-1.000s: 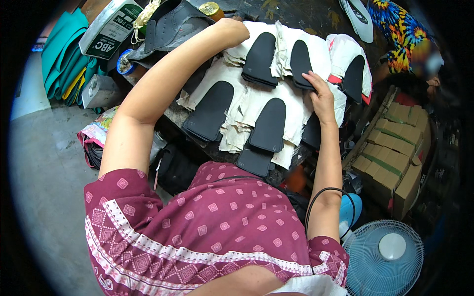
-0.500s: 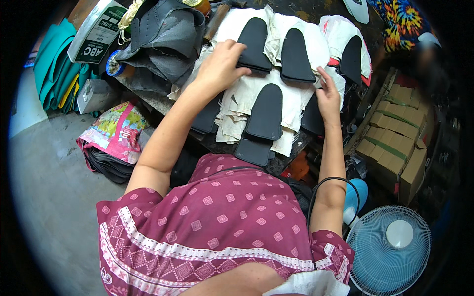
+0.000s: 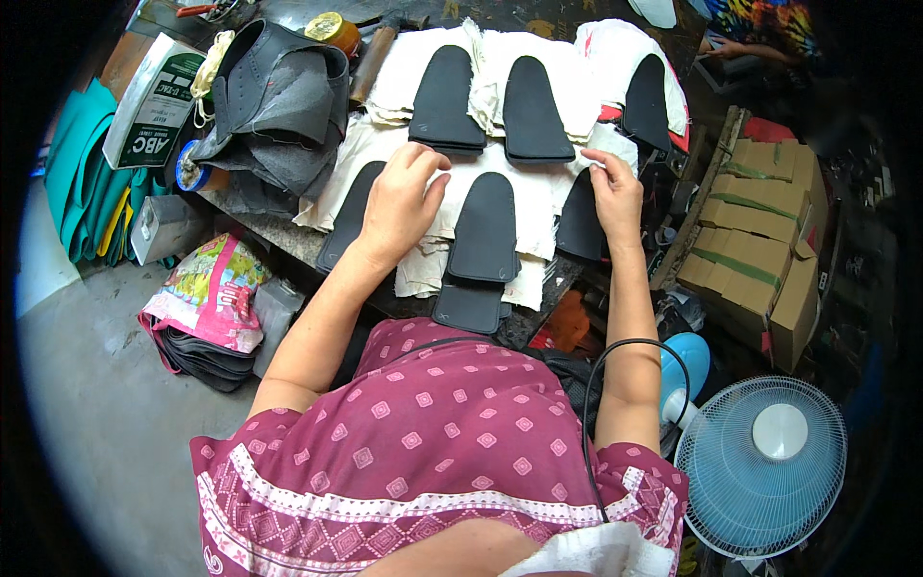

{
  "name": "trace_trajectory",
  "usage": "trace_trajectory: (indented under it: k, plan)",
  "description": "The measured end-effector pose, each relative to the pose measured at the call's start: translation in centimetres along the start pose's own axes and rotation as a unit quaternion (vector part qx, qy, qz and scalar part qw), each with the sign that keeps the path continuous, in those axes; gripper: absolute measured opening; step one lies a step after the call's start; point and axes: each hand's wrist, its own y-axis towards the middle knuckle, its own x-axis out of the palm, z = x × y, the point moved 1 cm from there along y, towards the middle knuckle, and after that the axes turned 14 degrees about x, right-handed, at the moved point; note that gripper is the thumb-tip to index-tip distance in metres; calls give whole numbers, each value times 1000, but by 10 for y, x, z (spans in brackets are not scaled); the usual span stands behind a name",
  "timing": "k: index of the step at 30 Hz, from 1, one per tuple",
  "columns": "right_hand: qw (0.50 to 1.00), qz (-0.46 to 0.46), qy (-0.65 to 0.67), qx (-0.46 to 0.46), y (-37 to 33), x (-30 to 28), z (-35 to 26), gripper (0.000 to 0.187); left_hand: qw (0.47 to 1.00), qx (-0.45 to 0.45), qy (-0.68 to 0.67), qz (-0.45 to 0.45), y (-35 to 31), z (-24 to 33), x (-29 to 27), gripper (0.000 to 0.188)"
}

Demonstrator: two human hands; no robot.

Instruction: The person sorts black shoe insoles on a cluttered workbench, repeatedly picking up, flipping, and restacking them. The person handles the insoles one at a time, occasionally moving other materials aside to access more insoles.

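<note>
Black tongue-shaped pads (image 3: 536,111), foam or rubber sheet I'd guess, sit in small stacks around both hands. One stack is just past the left hand's (image 3: 402,202) fingertips, one is between the hands and nearer the body, another is beside the right hand (image 3: 615,197) on its thumb side. Left hand is palm down, thumb well apart from the fingers; right hand has loosely bent fingers with a gap to the thumb. I can't see either one holding anything, and can't tell if the right fingertips touch the cloth.

Handling-wise, I'd expect the pads to be light, bendy but springy, not fragile. Loose stacks probably slide apart, so I'd pinch the wide ends facing the body, thumb on top. White cloth pieces (image 3: 394,79) underneath look soft with frayed edges, easy to drag along by accident.

As for room, the near edge of the surface (image 3: 550,10) is just bodyward of the hands. Hammer (image 3: 373,69) and grey felt-like pieces (image 3: 279,111) crowd the far side of the left hand. Black cable (image 3: 584,423) loops across the right forearm, kinda a snag risk.
</note>
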Motion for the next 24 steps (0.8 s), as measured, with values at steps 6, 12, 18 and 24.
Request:
trace_trajectory:
  k: [6, 12, 18, 24]
  plan:
    - [990, 76, 122, 8, 33, -27, 35, 18, 997, -49, -54, 9, -13, 4, -4, 15]
    - [902, 205, 264, 273, 91, -46, 79, 43, 998, -46, -50, -8, -17, 7, -6, 13]
    - [900, 244, 147, 330, 123, -28, 93, 77, 998, 8, -50, -24, -12, 19, 2, 13]
    - [848, 130, 418, 300, 134, -46, 93, 53, 999, -5, -40, -24, -12, 18, -3, 13]
